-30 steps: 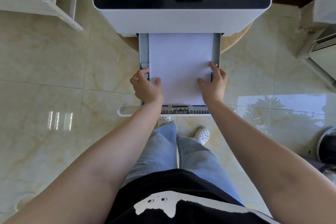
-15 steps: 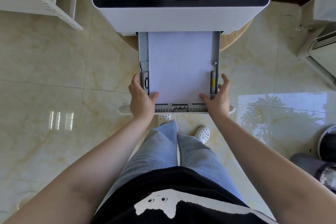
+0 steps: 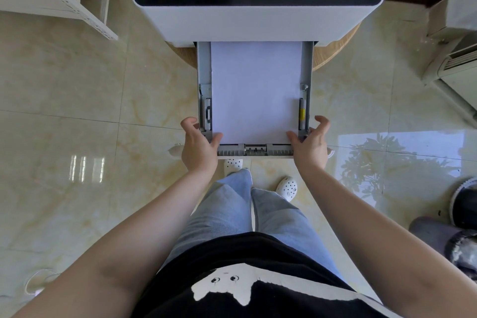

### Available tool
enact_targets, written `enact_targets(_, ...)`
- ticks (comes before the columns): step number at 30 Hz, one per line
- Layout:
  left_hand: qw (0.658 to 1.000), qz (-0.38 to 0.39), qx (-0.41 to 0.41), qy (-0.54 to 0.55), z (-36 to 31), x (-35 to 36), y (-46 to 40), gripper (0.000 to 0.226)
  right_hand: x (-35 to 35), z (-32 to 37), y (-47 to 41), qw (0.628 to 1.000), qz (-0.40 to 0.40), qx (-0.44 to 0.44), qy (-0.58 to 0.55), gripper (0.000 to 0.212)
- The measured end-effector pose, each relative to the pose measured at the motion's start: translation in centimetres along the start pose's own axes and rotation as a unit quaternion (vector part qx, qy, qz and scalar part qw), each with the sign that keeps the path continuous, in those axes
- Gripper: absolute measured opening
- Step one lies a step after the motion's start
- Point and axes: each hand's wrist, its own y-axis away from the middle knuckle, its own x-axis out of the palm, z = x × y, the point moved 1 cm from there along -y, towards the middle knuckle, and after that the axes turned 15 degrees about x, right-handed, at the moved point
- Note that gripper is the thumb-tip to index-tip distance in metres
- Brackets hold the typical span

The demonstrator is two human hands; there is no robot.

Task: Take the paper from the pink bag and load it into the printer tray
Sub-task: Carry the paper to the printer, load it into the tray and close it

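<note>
A white stack of paper point(image 3: 255, 90) lies flat in the grey printer tray point(image 3: 202, 72), which is pulled out of the white and black printer point(image 3: 258, 15). My left hand point(image 3: 198, 147) grips the tray's near left corner, thumb on the inside edge next to the paper. At the near right corner, my right hand point(image 3: 311, 144) holds the tray the same way, fingers curled round the outside. The pink bag is not in view.
The printer stands on a round wooden table point(image 3: 335, 49). A white shelf frame point(image 3: 64, 0) is at the far left. An air conditioner unit point(image 3: 456, 67) and a dark round object point(image 3: 464, 206) stand on the right. My legs and white shoes are below the tray.
Both hands have slid back from the paper's sides to the tray's near corners. The paper now lies uncovered in the tray.
</note>
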Motion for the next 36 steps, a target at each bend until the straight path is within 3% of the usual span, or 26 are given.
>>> enact_targets(6, 0.999, 0.036, -0.039, -0.010, 0.1, 0.1, -0.7, 0.064, -0.6, 0.7, -0.3, 0.999, 0.015, 0.047, 0.021, 0.062)
enact_targets(11, 0.999, -0.015, 0.029, 0.012, -0.2, -0.3, 0.4, 0.064, -0.6, 0.6, 0.4, 1.000, -0.004, 0.001, 0.009, 0.054)
enact_targets(16, 0.996, -0.031, 0.076, 0.018, -0.3, -0.4, 0.0, 0.041, -0.9, 0.4, 0.5, 0.999, -0.008, -0.033, -0.023, 0.033)
enact_targets(23, 0.995, -0.083, 0.024, 0.049, -0.2, -0.6, -1.5, 0.029, -1.5, 1.5, -0.1, 0.999, -0.018, -0.022, -0.042, 0.027)
enact_targets(30, 0.987, -0.092, -0.052, 0.123, -0.6, -0.7, -2.6, 0.029, -1.2, 2.2, -1.0, 0.999, -0.023, 0.025, -0.042, 0.017)
enact_targets(36, 0.983, -0.091, -0.066, 0.147, -1.2, -0.6, -2.6, 0.026, -0.3, 2.5, -1.0, 0.997, -0.036, 0.032, -0.062, 0.015)
